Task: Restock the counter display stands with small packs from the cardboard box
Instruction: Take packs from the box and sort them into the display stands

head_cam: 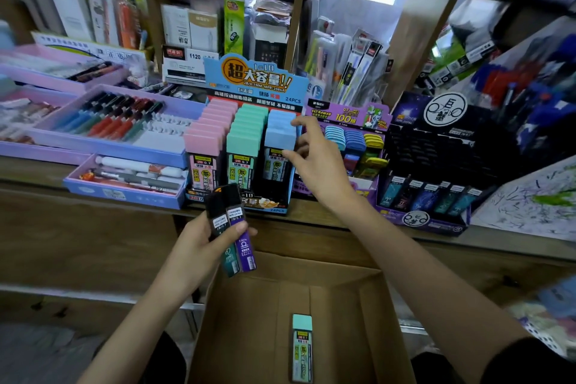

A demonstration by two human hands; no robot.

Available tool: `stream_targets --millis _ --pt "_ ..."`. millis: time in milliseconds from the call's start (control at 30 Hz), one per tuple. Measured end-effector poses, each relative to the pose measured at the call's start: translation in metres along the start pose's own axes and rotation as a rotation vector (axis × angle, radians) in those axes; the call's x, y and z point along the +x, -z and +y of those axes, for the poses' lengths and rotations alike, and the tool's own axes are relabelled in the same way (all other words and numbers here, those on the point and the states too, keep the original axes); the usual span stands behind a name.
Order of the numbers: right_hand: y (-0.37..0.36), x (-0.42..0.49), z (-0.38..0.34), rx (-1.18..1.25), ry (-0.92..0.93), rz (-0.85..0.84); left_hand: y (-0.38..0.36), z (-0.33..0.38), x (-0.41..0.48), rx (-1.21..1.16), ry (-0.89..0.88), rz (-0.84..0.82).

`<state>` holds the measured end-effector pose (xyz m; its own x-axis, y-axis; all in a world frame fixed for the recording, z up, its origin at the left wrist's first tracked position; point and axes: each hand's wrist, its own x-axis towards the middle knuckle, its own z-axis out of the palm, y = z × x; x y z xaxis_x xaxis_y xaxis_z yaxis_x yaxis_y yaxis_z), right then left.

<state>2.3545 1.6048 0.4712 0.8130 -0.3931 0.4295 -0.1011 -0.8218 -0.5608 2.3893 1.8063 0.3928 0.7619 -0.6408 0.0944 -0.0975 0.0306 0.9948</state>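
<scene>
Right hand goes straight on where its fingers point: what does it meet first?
The row of blue-capped packs in the display stand. Fingertips of the right hand look right beside their caps, maybe touching; depth is unclear.

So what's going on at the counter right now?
A person is restocking. The right hand pinches the front blue-capped pack in the blue display stand. The left hand holds two dark packs by the cardboard box, where one green-capped pack lies.
</scene>
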Motion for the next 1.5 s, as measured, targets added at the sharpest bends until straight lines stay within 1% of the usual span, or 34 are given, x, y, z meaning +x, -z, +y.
stream_targets --millis 67,133,300,333,367,400,467,500,533,567,667,733,800,867,933,1000,1100,1167,1267,1367,1500 --pt "-0.004 -0.002 0.003 -0.186 0.137 0.045 -0.002 0.001 -0.002 -0.037 0.007 -0.001" --pt "-0.007 -0.003 0.005 -0.293 0.230 0.082 -0.003 0.004 -0.003 -0.065 0.008 -0.010" --pt "0.000 -0.005 -0.004 -0.381 0.270 0.134 -0.007 0.014 -0.002 -0.067 -0.034 -0.084" --pt "0.001 -0.009 -0.006 -0.355 0.267 0.151 -0.009 0.017 0.000 -0.048 -0.046 -0.104" --pt "0.003 -0.015 -0.008 -0.254 0.237 0.155 -0.011 0.019 0.001 -0.033 -0.056 -0.122" --pt "0.006 -0.022 -0.012 -0.085 0.162 0.126 -0.014 0.021 0.003 -0.031 -0.065 -0.137" --pt "0.013 -0.038 -0.018 0.316 -0.031 -0.046 -0.024 0.026 0.008 -0.049 -0.081 -0.163" --pt "0.017 -0.046 -0.019 0.455 -0.101 -0.133 -0.030 0.028 0.010 -0.049 -0.095 -0.176" --pt "0.020 -0.053 -0.017 0.537 -0.144 -0.187 -0.037 0.030 0.012 -0.040 -0.110 -0.191" --pt "0.024 -0.060 -0.013 0.589 -0.169 -0.206 -0.044 0.032 0.014 -0.026 -0.123 -0.208" --pt "0.044 -0.073 0.001 0.660 -0.208 -0.133 -0.067 0.035 0.019 0.038 -0.160 -0.271" --pt "0.064 -0.078 0.015 0.648 -0.239 -0.056 -0.085 0.038 0.022 0.049 -0.189 -0.282" --pt "0.089 -0.082 0.033 0.621 -0.272 0.018 -0.103 0.041 0.027 0.001 -0.200 -0.247" --pt "0.114 -0.086 0.052 0.586 -0.295 0.064 -0.119 0.044 0.034 -0.032 -0.190 -0.221" --pt "0.138 -0.090 0.070 0.584 -0.315 0.116 -0.135 0.046 0.040 -0.014 -0.177 -0.215" --pt "0.162 -0.093 0.085 0.573 -0.312 0.205 -0.148 0.043 0.045 0.010 -0.170 -0.191" --pt "0.194 -0.096 0.106 0.427 -0.259 0.318 -0.163 0.039 0.050 0.096 -0.212 -0.185" --pt "0.207 -0.096 0.118 0.293 -0.215 0.324 -0.169 0.038 0.052 0.121 -0.217 -0.201" --pt "0.208 -0.095 0.131 0.155 -0.206 0.274 -0.175 0.037 0.052 0.133 -0.204 -0.258" --pt "0.200 -0.093 0.138 0.121 -0.202 0.230 -0.181 0.035 0.048 0.146 -0.212 -0.287" --pt "0.196 -0.091 0.142 0.151 -0.162 0.207 -0.183 0.037 0.045 0.196 -0.203 -0.296"
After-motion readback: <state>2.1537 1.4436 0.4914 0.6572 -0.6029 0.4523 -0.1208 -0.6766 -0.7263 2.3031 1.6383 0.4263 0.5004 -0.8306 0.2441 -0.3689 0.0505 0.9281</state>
